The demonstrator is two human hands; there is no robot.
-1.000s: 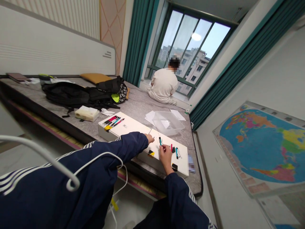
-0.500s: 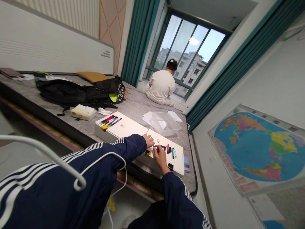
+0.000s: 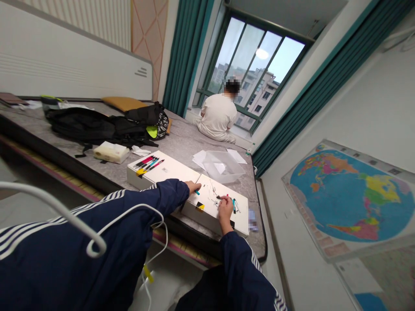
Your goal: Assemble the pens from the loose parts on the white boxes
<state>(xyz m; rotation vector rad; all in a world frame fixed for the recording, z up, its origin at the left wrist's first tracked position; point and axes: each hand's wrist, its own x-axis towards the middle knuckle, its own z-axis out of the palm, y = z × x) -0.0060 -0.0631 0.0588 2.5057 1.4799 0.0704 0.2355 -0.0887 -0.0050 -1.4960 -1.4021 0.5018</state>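
My left hand [image 3: 193,187] is closed on a small teal pen part [image 3: 197,192] above the white box [image 3: 184,171]. To its right, my right hand [image 3: 225,209] has thumb and finger pinched at a small black pen part [image 3: 219,197], low over the box top. Thin white and clear pen pieces [image 3: 212,188] lie scattered between the two hands. A teal pen barrel [image 3: 234,205] rests just beyond my right hand, partly beside other pieces. On the left end of the box, several pens [image 3: 149,163] in black, red and teal lie in a row.
A clear plastic bin [image 3: 223,166] and paper sheets [image 3: 199,159] lie behind the box on the bed [image 3: 181,134]. Tissues [image 3: 111,152] and a black backpack [image 3: 84,123] are at left. A person [image 3: 218,113] sits by the window. A white cable [image 3: 142,207] crosses my left sleeve.
My hands have moved apart. The left went a little left with the teal part, and the right went right to the black pieces. The view has shifted slightly.
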